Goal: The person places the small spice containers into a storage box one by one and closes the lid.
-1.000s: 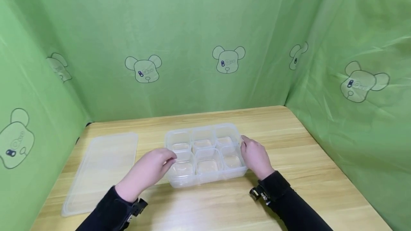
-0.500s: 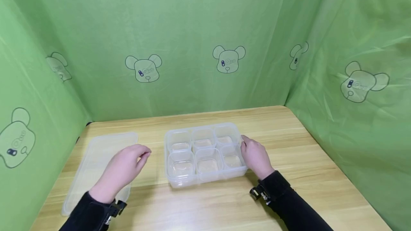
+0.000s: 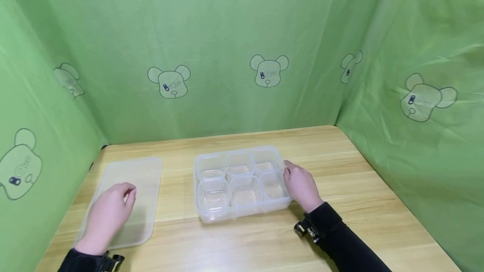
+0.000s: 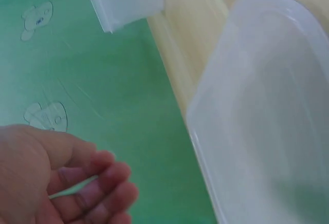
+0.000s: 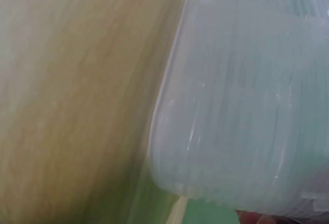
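A clear plastic storage box (image 3: 245, 210) stands on the table with several small square cups (image 3: 245, 195) set in two rows inside it. My right hand (image 3: 301, 184) grips the box's right end by the rim. The right wrist view is filled by the box's translucent wall (image 5: 231, 106), with fingertips (image 5: 249, 218) just showing at the bottom. To the left, a flat translucent lid (image 3: 140, 215) lies on the table. Over it hovers my left hand (image 3: 109, 213), fingers loosely curled, holding nothing; in the left wrist view this hand (image 4: 77, 178) is apart from the lid (image 4: 272, 106).
The wooden table (image 3: 227, 247) has green curtains (image 3: 219, 108) with bear-head prints at its back and sides. Bare wood lies between lid and box. Dark sleeves (image 3: 351, 242) with wrist-worn cameras reach in from the front.
My left hand has moved away from the box's left cup, leftward and toward the front, to above the lid. My right hand and the box have stayed put.
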